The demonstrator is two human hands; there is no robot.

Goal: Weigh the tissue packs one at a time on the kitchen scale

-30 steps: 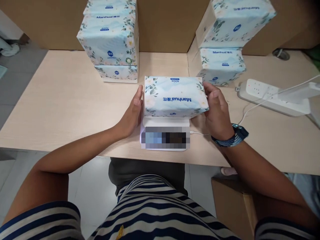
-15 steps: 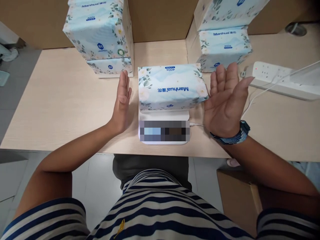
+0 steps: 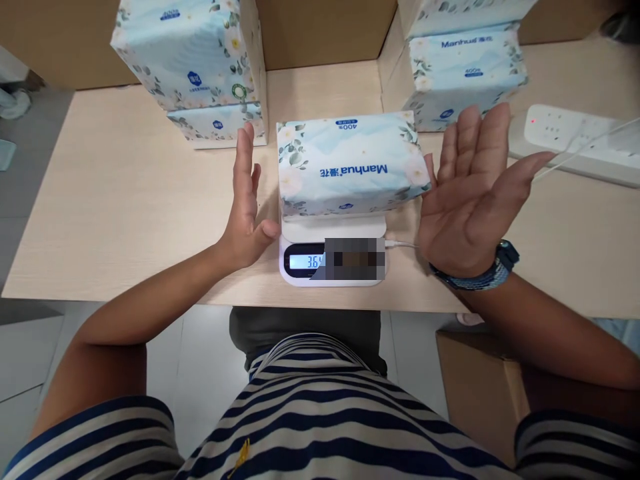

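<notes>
A blue and white floral pack of tissues [image 3: 353,167] rests on a white digital scale [image 3: 333,230], its printed name upside down to me. The lit display shows digits, partly covered by a blurred patch. My left hand [image 3: 246,207] is held up to the left of the pack, apart from it, with the fingers stretched and the thumb pointing toward the scale. To the right of the pack, my right hand [image 3: 470,193] is spread with its palm up and holds nothing. Its little finger is close to the pack's right end; I cannot tell whether they touch.
Stacked tissue packs [image 3: 190,67] stand at the back left, and another stack [image 3: 467,73] at the back right. A white power strip [image 3: 580,140] with cables lies at the right. Behind is a brown cardboard wall [image 3: 325,33]; a cardboard box [image 3: 475,380] sits below the table.
My right hand has moved outward to the right and its fingers have spread. The left thumb now reaches out toward the scale. The view has shifted slightly; the pack still lies on the scale.
</notes>
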